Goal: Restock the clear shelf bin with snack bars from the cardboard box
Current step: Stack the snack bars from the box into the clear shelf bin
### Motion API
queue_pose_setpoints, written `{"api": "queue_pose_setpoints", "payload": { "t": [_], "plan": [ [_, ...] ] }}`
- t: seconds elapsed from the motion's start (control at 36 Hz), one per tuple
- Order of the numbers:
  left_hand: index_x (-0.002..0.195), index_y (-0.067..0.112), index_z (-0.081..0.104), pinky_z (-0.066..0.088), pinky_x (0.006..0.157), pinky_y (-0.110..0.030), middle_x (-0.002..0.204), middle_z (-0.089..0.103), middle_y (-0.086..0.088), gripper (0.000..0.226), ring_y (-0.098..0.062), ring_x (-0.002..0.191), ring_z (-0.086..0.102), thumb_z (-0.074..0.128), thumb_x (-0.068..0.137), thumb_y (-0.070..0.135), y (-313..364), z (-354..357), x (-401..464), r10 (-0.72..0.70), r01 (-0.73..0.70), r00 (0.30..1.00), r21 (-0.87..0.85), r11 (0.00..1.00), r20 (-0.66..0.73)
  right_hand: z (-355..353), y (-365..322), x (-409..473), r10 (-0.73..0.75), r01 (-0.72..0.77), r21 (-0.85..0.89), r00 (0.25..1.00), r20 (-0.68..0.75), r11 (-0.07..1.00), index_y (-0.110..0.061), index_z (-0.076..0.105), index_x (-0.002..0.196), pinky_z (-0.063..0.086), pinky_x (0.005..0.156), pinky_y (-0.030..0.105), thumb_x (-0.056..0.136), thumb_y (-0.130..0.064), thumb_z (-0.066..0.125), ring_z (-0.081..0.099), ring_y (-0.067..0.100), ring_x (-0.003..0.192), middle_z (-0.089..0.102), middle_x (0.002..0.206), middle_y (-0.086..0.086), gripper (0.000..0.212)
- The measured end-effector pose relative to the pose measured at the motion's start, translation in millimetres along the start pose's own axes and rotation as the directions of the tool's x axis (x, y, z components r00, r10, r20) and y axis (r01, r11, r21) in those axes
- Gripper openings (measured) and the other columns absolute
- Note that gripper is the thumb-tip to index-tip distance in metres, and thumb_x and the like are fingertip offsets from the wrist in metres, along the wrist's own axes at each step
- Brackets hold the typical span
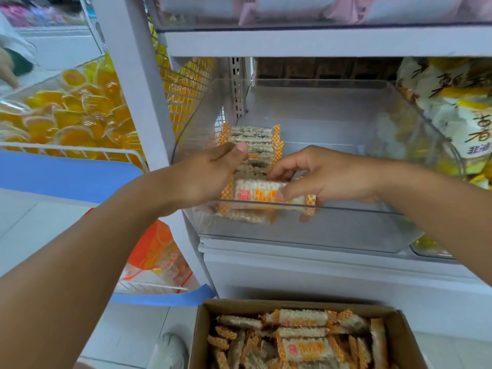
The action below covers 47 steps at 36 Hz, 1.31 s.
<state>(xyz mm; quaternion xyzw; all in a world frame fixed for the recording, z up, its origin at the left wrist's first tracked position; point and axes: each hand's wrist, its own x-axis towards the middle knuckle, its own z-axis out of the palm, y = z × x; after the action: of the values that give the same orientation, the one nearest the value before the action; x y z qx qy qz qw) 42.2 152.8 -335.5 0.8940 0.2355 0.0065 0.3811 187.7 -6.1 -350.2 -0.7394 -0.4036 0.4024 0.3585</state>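
A: What takes up most of the view?

B: A white shelving unit [292, 41], and on its middle shelf a clear shelf bin [346, 225]. Most of the bin floor is bare; the snack bars sit only at its left side.

A: And beside it?

B: To the left, a wire basket [80, 153] heaped with orange jelly cups [66, 113]. To the right, yellow-and-white snack bags [468, 121] in the neighbouring bin. On the floor below stands an open cardboard box [399, 339], filled with loose snack bars [303, 347] in orange-checked wrappers.

A: Where are the hands?

B: Both reach into the bin's left front corner. The left hand [205, 177] comes over the bin's left wall, its thumb pressed against a row of bars [255, 139] standing on edge toward the back. Its fingers curl round the near end of that row.

A: The right hand?

B: The right hand [327, 177] grips a flat bar [261, 193] just behind the front wall, thumb on top of the wrapper, fingers curled beneath and behind it. That bar lies over another bar [247, 217] on the bin floor.

A: Anything smaller?

B: A grey shoe [170, 352] on the tiled floor left of the box, and an orange packet [159, 251] in a lower wire basket.
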Motion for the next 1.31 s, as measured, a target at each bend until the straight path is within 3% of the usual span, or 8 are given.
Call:
{"api": "queue_pose_setpoints", "payload": {
  "t": [0.22, 0.36, 0.53, 0.72, 0.89, 1.08, 1.22, 1.31],
  "plan": [
    [0.138, 0.033, 0.053, 0.042, 0.105, -0.054, 0.134, 0.058, 0.0, 0.058, -0.022, 0.114, 0.06, 0.032, 0.095, 0.066, 6, -2, 2, -0.131, 0.125, 0.991, -0.279, 0.952, -0.002, -23, 4, -16, 0.159, -0.157, 0.367, 0.987, 0.025, 0.917, -0.002, 0.061, 0.125, 0.058, 0.076, 0.06, 0.074, -0.01, 0.071, 0.064, 0.025, 0.086, 0.068, 0.105, 0.017, 0.053],
    [0.125, 0.033, 0.061, 0.042, 0.107, -0.054, 0.12, 0.061, 0.006, 0.048, -0.019, 0.112, 0.062, 0.032, 0.099, 0.06, 2, -4, -1, -0.12, 0.1, 0.992, -0.351, 0.931, -0.034, -17, 11, -20, 0.182, -0.214, 0.356, 0.976, 0.121, 0.91, 0.008, 0.057, 0.128, 0.058, 0.079, 0.053, 0.085, -0.009, 0.061, 0.063, 0.039, 0.099, 0.061, 0.122, 0.035, 0.046],
    [0.117, 0.033, 0.066, 0.042, 0.104, -0.06, 0.121, 0.063, 0.004, 0.047, -0.02, 0.112, 0.06, 0.034, 0.097, 0.063, 5, -5, -1, -0.154, 0.122, 0.987, -0.43, 0.895, -0.04, -17, 6, -17, 0.17, -0.215, 0.204, 0.962, 0.216, 0.955, -0.01, 0.066, 0.125, 0.057, 0.086, 0.05, 0.082, -0.018, 0.069, 0.069, 0.027, 0.097, 0.071, 0.115, 0.016, 0.044],
    [0.118, 0.031, 0.065, 0.04, 0.105, -0.059, 0.122, 0.063, 0.005, 0.047, -0.017, 0.117, 0.059, 0.034, 0.098, 0.061, 8, -2, 1, -0.133, 0.096, 0.99, -0.487, 0.868, -0.04, -12, 6, -8, 0.147, -0.179, 0.105, 0.955, 0.259, 0.978, -0.009, 0.064, 0.122, 0.055, 0.085, 0.049, 0.085, -0.009, 0.072, 0.068, 0.032, 0.095, 0.07, 0.112, 0.02, 0.038],
    [0.119, 0.031, 0.063, 0.04, 0.107, -0.057, 0.124, 0.061, 0.004, 0.045, -0.018, 0.12, 0.056, 0.034, 0.099, 0.06, 8, 3, 4, -0.112, 0.076, 0.993, -0.469, 0.88, -0.048, 1, 5, 5, -0.117, 0.086, -0.359, 0.991, -0.067, 0.93, -0.022, 0.072, 0.092, 0.054, 0.078, 0.032, 0.061, -0.026, 0.095, 0.066, 0.023, 0.081, 0.073, 0.095, 0.008, 0.038],
    [0.12, 0.028, 0.062, 0.048, 0.101, -0.05, 0.119, 0.063, 0.004, 0.047, -0.012, 0.11, 0.06, 0.033, 0.1, 0.06, 8, 5, 2, -0.082, 0.044, 0.992, -0.337, 0.94, -0.1, 9, -5, 10, -0.057, 0.017, -0.485, 0.996, -0.067, 0.875, -0.018, 0.068, 0.075, 0.036, 0.046, 0.016, 0.055, -0.035, 0.097, 0.043, 0.0, 0.041, 0.052, 0.045, -0.017, 0.039],
    [0.098, 0.012, 0.058, 0.053, 0.079, -0.046, 0.079, 0.063, -0.011, 0.057, -0.024, 0.077, 0.063, 0.027, 0.099, 0.059, 7, 10, -2, 0.16, -0.119, 0.97, 0.22, 0.968, -0.181, 13, -9, 19, 0.055, -0.056, -0.491, 0.998, -0.018, 0.869, -0.017, 0.06, 0.068, 0.042, 0.054, 0.029, 0.056, -0.031, 0.096, 0.046, 0.016, 0.053, 0.053, 0.053, -0.004, 0.04],
    [0.089, 0.016, 0.048, 0.039, 0.074, -0.036, 0.074, 0.054, -0.002, 0.055, -0.014, 0.074, 0.053, 0.018, 0.098, 0.061, 10, 16, -4, 0.075, -0.045, 0.995, 0.404, 0.914, -0.061, 17, -15, 23, 0.078, -0.075, -0.493, 0.997, -0.014, 0.867, -0.016, 0.066, 0.071, 0.048, 0.058, 0.031, 0.054, -0.032, 0.097, 0.053, 0.018, 0.059, 0.059, 0.061, 0.0, 0.038]
  ]
}}
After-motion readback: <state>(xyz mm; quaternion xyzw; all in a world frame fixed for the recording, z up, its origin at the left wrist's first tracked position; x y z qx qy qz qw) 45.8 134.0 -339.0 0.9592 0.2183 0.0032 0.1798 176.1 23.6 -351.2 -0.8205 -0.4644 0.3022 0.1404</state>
